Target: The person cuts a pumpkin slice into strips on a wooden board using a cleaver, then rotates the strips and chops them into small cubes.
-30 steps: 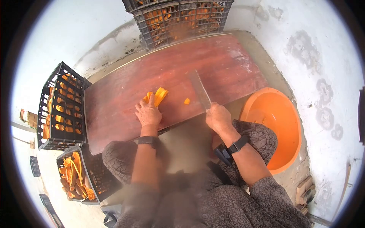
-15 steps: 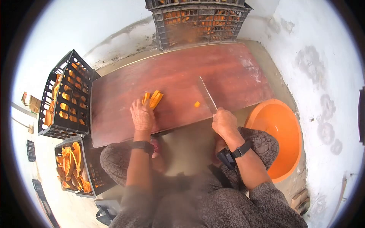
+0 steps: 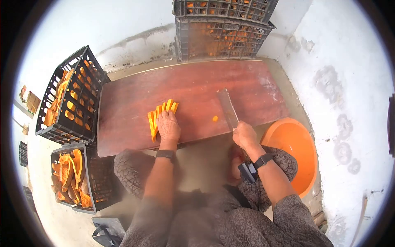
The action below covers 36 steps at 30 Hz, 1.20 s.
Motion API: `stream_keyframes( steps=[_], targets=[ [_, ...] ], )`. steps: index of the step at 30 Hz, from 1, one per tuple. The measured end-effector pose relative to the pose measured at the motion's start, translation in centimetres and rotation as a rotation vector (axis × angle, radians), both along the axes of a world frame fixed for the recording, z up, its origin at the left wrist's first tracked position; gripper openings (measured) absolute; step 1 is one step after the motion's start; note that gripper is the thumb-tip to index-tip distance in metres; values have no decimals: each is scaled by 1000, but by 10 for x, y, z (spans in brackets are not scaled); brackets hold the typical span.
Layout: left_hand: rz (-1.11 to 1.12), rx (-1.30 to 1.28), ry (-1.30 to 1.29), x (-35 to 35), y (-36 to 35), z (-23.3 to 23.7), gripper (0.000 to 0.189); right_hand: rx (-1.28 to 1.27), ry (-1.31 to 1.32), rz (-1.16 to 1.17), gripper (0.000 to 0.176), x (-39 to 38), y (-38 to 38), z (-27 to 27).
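My left hand [image 3: 168,126] lies over several orange strips [image 3: 153,120] that look like cut pumpkin, fanned out on the reddish board [image 3: 127,99]. Its fingers are stretched out, with the fingertips on the strips and the lower ends of some hidden beneath. My right hand [image 3: 245,136] is wrapped around the handle of a cleaver [image 3: 228,108]. The broad blade points away from me, tilted so that its flat side shows. A small orange chunk [image 3: 215,118] sits on the board just left of the blade.
An orange basin [image 3: 294,152] stands at the right, beside my knee. Black crates of orange pieces stand at the left [image 3: 68,101], at the lower left [image 3: 94,181] and stacked behind the board [image 3: 222,39]. A white wall [image 3: 341,90] rises on the right.
My left hand has moved from the strips' left side onto them, and they now show as a wider fan. The cleaver has rolled from edge-on to show its flat side. The view has shifted slightly.
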<state>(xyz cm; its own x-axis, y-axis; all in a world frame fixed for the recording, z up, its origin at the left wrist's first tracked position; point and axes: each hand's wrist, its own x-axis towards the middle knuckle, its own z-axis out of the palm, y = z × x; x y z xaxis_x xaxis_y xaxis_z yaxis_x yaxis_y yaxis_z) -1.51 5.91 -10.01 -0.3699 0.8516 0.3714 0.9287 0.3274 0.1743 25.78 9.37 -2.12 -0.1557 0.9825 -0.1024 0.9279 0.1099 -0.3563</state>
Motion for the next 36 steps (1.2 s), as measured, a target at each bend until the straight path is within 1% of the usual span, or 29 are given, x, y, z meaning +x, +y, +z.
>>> stream_keyframes(
  steps=[2, 6, 9, 11, 12, 14, 15, 16, 18, 19, 21, 23, 25, 28, 32, 34, 36],
  targets=[
    [15, -20, -41, 1, 2, 3, 33, -25, -77, 82, 23, 1, 5, -2],
    [-23, 5, -78, 3, -1, 8, 32, -47, -137, 121, 23, 3, 10, 7],
    [-37, -74, -60, 4, 6, 4, 31, -92, -59, 79, 23, 7, 19, 6],
    [-92, -94, -7, 6, 10, 5, 29, -205, 20, 47, 24, 8, 25, 3],
    [-97, -100, -9, 8, 13, 6, 29, -210, 19, 42, 24, 7, 24, 4],
    [-184, -109, -64, 14, 15, 9, 26, -93, -60, 103, 24, 6, 19, 8],
    [-222, -86, -40, 17, 19, 4, 21, -97, -66, 104, 24, 7, 18, 8],
    [-219, -87, -45, 23, 19, -1, 21, -86, -57, 104, 21, 8, 19, 7],
    [-315, -77, -19, 32, 19, -3, 20, -71, -40, 111, 18, 10, 19, 6],
    [-354, -139, -38, 35, 20, 0, 23, -61, -1, 112, 18, 11, 20, 6],
    [-361, -148, -53, 41, 19, 6, 23, -47, 46, 104, 18, 11, 23, 8],
    [-374, -169, -81, 47, 12, 7, 24, -145, 31, 99, 24, 9, 22, 11],
    [-369, -150, -200, 48, 6, 11, 34, -121, 8, 97, 23, 5, 19, 8],
    [-375, -95, -137, 45, 2, 4, 40, -63, -11, 102, 21, -3, 12, 2],
    [-389, -98, -158, 45, 1, 9, 36, 57, -4, 133, 19, -5, 4, 1],
    [-391, -122, -166, 42, 0, 11, 31, 92, -8, 115, 19, -7, 1, 9],
    [-399, -82, -180, 39, -3, 11, 30, 122, -19, 100, 19, -9, -1, 20]
  ],
)
